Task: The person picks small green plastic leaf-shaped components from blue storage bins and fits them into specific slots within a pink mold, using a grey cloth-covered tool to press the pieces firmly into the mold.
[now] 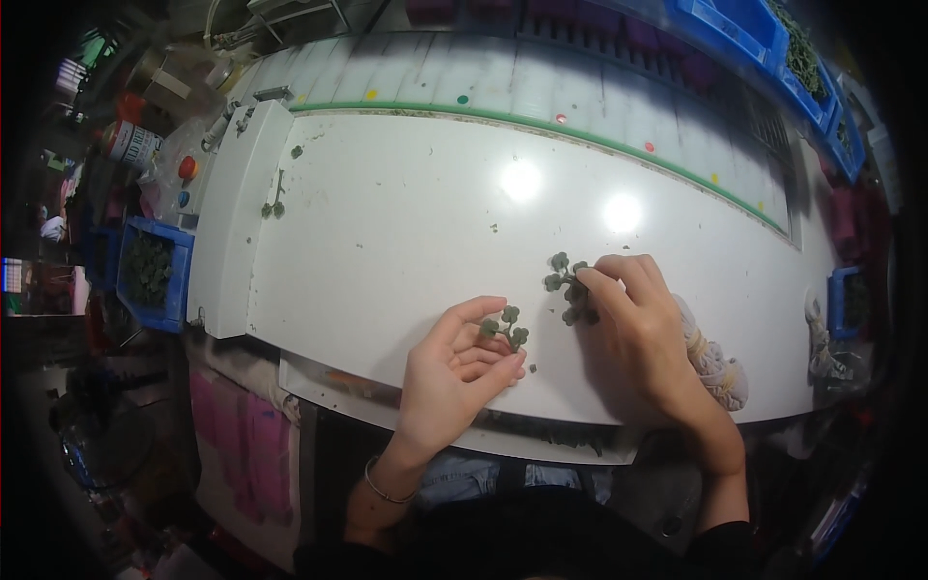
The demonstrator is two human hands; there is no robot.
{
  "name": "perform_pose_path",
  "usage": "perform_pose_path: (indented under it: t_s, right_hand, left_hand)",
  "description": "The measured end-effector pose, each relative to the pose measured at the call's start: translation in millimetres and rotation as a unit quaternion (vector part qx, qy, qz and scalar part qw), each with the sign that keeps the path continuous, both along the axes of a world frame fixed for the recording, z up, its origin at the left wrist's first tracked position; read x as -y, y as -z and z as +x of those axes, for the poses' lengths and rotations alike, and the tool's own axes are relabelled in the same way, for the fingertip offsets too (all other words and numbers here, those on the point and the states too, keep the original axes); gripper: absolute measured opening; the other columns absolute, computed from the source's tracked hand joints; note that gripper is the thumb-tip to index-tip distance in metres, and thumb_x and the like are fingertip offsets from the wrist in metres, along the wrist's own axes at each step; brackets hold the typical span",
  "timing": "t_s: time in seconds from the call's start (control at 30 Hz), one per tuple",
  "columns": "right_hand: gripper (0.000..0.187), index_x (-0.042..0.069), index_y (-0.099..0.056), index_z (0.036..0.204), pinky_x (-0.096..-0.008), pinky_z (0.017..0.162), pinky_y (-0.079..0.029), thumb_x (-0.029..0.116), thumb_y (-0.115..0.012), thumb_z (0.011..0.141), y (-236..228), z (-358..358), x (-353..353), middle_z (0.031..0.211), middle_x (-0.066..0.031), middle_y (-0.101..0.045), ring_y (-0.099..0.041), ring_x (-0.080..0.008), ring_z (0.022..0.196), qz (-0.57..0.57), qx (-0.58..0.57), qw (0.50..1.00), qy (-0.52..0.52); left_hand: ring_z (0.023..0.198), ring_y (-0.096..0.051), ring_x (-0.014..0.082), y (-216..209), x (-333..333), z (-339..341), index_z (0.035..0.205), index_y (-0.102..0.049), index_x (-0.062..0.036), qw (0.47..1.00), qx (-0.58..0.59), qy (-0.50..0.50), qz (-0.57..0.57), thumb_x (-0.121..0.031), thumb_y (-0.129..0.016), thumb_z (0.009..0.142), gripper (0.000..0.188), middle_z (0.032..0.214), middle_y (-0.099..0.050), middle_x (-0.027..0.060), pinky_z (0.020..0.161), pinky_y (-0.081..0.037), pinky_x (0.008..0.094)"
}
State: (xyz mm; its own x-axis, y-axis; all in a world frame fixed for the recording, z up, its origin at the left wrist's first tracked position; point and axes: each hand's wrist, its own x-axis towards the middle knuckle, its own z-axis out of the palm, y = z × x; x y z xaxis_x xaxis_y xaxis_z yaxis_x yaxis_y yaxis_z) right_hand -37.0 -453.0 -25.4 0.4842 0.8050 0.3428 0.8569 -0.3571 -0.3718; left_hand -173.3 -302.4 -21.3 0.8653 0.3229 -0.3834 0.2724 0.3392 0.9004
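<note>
A small dark green branched piece with round, clover-like lobes [511,331] is in my left hand [438,379], between the thumb and the curled fingers. Over the white tabletop [387,251], my right hand [642,324] pinches a larger dark green cluster of the same lobes [558,280]. Its fingertips cover part of that cluster, which is on or just above the surface. The two hands are apart, with the left one nearer the front edge. Whether the pieces are plastic or plant cannot be told.
A knotted bundle of pale cloth or cord [713,362] lies right of my right hand. Green scraps [275,198] sit at the table's left. Blue bins with green pieces stand left [155,280] and far right [773,43]. Beyond the green edge strip runs a pale slatted surface [435,77].
</note>
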Motion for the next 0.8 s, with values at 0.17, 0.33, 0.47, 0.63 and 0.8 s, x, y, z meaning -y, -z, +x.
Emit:
perform_pose_path:
  t_s: [0.17, 0.33, 0.47, 0.63, 0.8]
  right_hand:
    - [0.027, -0.002, -0.057, 0.09, -0.0341, 0.064, -0.048, -0.008, -0.056, 0.064, -6.5, -1.1, -1.6, 0.093, -0.0135, -0.05, -0.051, -0.0292, 0.082, 0.001, -0.014, 0.999, 0.036]
    - [0.022, -0.002, -0.056, 0.086, -0.0343, 0.065, -0.047, -0.008, -0.057, 0.066, -5.8, 3.0, 0.1, 0.095, -0.0139, -0.05, -0.05, -0.0292, 0.083, 0.01, -0.009, 1.0, 0.018]
    - [0.02, -0.002, -0.054, 0.084, -0.0336, 0.064, -0.045, -0.009, -0.059, 0.065, -4.6, 3.0, 1.6, 0.091, -0.0129, -0.051, -0.051, -0.0276, 0.081, 0.02, -0.01, 1.0, 0.013]
    - [0.022, -0.003, -0.053, 0.083, -0.0328, 0.059, -0.044, -0.01, -0.06, 0.064, -21.3, -8.2, 3.3, 0.084, -0.0114, -0.054, -0.053, -0.0268, 0.072, 0.093, -0.028, 0.995, -0.029]
    - [0.02, -0.001, -0.055, 0.085, -0.0332, 0.056, -0.043, -0.005, -0.064, 0.068, -26.6, -18.6, 5.2, 0.081, -0.0111, -0.055, -0.053, -0.0262, 0.069, 0.083, -0.012, 0.996, 0.012]
  left_hand:
    - [0.072, -0.062, 0.0101, 0.3, -1.7, -0.6, 0.12, -0.045, 0.0057, 0.995, -0.03, -0.017, 0.097, 0.004, -0.063, 0.079, 0.045, 0.078, -0.06, 0.0075, 0.065, -0.051, 0.0199]
    - [0.063, -0.053, 0.0048, -4.6, -2.2, -1.2, 0.119, -0.047, 0.0039, 0.976, -0.049, -0.067, 0.201, 0.005, -0.064, 0.078, 0.045, 0.072, -0.055, 0.0025, 0.056, -0.043, 0.0156]
    - [0.061, -0.041, 0.0006, -1.9, 1.1, -3.7, 0.115, -0.052, 0.0028, 0.934, 0.036, -0.146, 0.324, 0.006, -0.063, 0.078, 0.039, 0.071, -0.048, -0.0014, 0.053, -0.033, 0.0129]
    - [0.065, -0.054, 0.0069, -2.8, 13.0, 7.0, 0.111, -0.056, 0.0023, 0.965, 0.077, -0.081, 0.237, -0.002, -0.066, 0.079, 0.034, 0.082, -0.056, 0.0057, 0.052, -0.045, 0.0177]
    - [0.077, -0.055, 0.008, -12.4, 21.8, 26.4, 0.112, -0.055, 0.0036, 0.963, 0.076, -0.01, 0.258, 0.002, -0.058, 0.084, 0.029, 0.099, -0.054, 0.0078, 0.062, -0.048, 0.0187]
